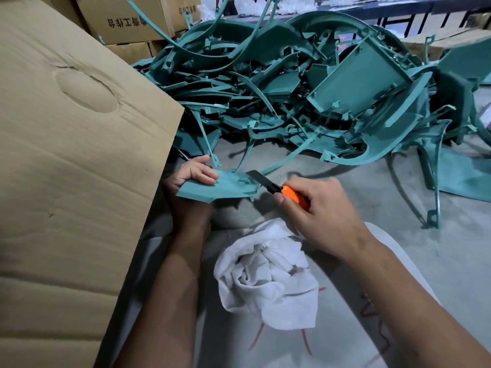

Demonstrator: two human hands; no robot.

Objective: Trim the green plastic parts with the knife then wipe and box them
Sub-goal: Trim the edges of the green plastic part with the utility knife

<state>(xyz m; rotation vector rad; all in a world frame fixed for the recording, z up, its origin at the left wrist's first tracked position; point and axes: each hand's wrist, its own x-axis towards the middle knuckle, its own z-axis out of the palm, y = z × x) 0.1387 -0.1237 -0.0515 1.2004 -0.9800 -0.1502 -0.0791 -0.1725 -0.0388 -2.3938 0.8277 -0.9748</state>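
Left hand [195, 173] gripped the green part [220, 185] low, beside the cardboard flap [79, 155]. Right hand [321, 211], fingers curled round the orange knife [279, 189], set its blade at the part's right edge.

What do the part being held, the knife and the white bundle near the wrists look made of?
Green part: rigid moulded plastic by its look, matte teal, thin even edges.
Knife: dull grey blade, probably steel; glossy orange handle, likely plastic.
White cloth: soft fabric, crumpled into folds with fuzzy edges; the weave is too fine to tell.
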